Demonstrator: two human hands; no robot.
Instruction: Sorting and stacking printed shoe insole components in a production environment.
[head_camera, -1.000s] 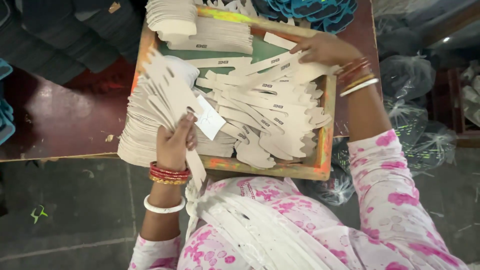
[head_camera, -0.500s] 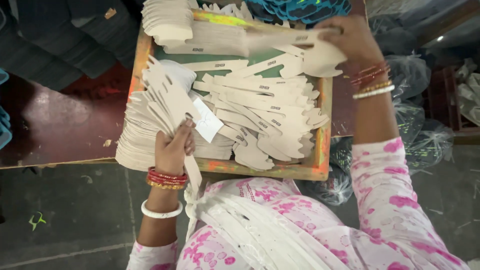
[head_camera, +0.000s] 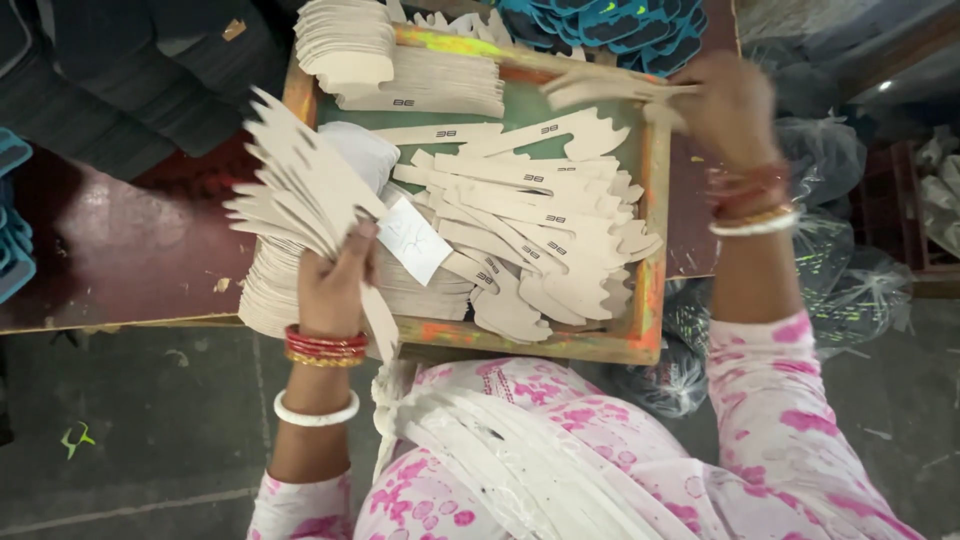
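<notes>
My left hand (head_camera: 335, 285) grips a fanned bundle of beige cut-out pieces (head_camera: 295, 190) and a small white slip of paper (head_camera: 413, 240), held over the left side of a shallow wooden tray (head_camera: 650, 250) with a green bottom. My right hand (head_camera: 735, 105), blurred, is at the tray's far right corner and holds one long beige cut-out piece (head_camera: 600, 90) lifted above the tray. Many more of these pieces (head_camera: 530, 235) lie spread in the tray. Neat stacks (head_camera: 400, 60) fill its far left corner.
The tray rests on a dark red table (head_camera: 130, 250). A white cloth bundle (head_camera: 360, 150) lies in the tray. Blue shaped pieces (head_camera: 610, 25) are piled beyond it. Clear plastic bags (head_camera: 840, 270) lie on the floor to the right. White strips (head_camera: 520, 460) lie across my lap.
My right hand has picked one piece off the spread in the tray and lifted it toward the far right corner. The left hand's bundle has tipped up and fanned wider.
</notes>
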